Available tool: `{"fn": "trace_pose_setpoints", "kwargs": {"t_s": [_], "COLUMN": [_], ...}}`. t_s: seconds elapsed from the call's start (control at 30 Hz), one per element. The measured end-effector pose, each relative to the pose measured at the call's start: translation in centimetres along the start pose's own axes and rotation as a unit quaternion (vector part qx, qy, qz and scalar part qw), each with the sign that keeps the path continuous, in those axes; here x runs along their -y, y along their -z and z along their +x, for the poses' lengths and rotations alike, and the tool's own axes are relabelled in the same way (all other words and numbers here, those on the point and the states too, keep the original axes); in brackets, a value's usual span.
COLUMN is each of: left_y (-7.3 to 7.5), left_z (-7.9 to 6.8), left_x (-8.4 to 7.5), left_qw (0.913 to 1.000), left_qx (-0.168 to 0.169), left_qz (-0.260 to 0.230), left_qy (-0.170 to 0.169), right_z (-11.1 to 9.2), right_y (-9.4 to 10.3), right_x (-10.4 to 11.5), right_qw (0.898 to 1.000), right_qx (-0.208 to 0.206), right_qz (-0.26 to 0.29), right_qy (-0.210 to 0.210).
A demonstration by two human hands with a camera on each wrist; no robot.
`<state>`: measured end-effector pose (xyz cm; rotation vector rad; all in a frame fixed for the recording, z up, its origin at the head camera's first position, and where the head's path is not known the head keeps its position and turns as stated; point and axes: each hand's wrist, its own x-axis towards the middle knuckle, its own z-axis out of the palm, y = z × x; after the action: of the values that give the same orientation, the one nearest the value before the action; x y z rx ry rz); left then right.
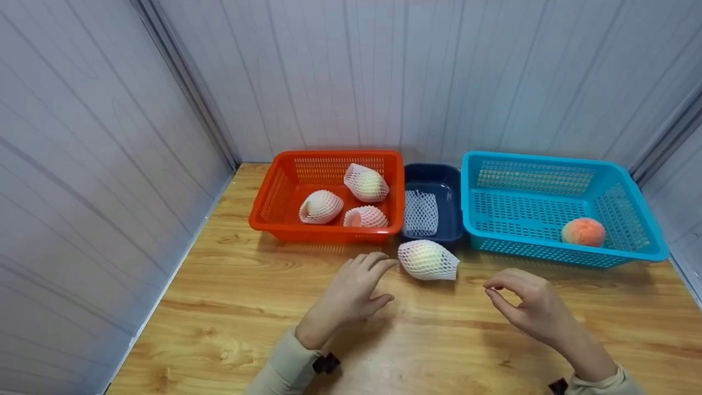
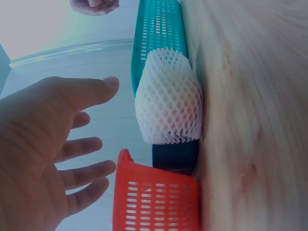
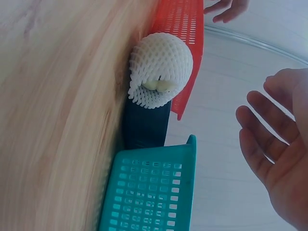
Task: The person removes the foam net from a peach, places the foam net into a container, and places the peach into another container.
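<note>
A peach in a white foam net [image 1: 428, 260] lies on the wooden table in front of the dark blue tray. My left hand [image 1: 354, 288] hovers just left of it, fingers spread and holding nothing; in the head view the fingertips come close to the net, and whether they touch is unclear. To the right of the peach, my right hand [image 1: 529, 304] is held above the table with thumb and fingers loosely bent and a gap between them. The right wrist view shows the net's open end [image 3: 156, 86], with pale fruit inside.
An orange-red basket [image 1: 326, 233] at the left holds three netted fruits [image 1: 321, 207]. An empty foam net [image 1: 420, 214] lies in the dark blue tray [image 1: 449, 206]. One bare peach [image 1: 583, 232] sits in the blue basket [image 1: 548, 159] at the right. Panelled walls stand behind.
</note>
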<state>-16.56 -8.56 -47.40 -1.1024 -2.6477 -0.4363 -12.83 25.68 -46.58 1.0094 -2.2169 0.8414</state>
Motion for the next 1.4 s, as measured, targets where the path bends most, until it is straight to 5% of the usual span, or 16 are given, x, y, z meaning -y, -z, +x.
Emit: {"fn": "trace_pose_setpoints", "kwargs": {"t_s": [0.3,0.73,0.87,1.03,1.4], "left_y": [-2.1,-5.0,-6.2,-7.2,-7.7], "left_z": [1.4,6.7,7.0,6.5,6.5], "left_x": [0.7,1.0,0.7,0.5,0.3], "left_qw": [0.9994,0.9993,0.9994,0.9969,0.9981], "left_qx": [0.011,0.021,0.026,-0.009,0.024], "left_qz": [-0.026,-0.028,0.015,0.077,-0.053], "left_qy": [-0.017,0.011,0.018,0.006,0.019], "right_z": [-0.2,0.6,0.4,-0.2,-0.8], "right_y": [-0.8,-0.5,-0.8,-1.4,-1.6], "right_x": [-0.2,-1.1,-1.1,-1.0,-0.6], "right_qw": [1.0,0.999,0.998,0.997,0.996], "right_qx": [0.015,0.038,0.053,0.065,0.066], "right_qz": [0.013,0.008,0.011,0.019,0.006], "right_qy": [-0.011,-0.012,-0.023,-0.04,-0.062]}}
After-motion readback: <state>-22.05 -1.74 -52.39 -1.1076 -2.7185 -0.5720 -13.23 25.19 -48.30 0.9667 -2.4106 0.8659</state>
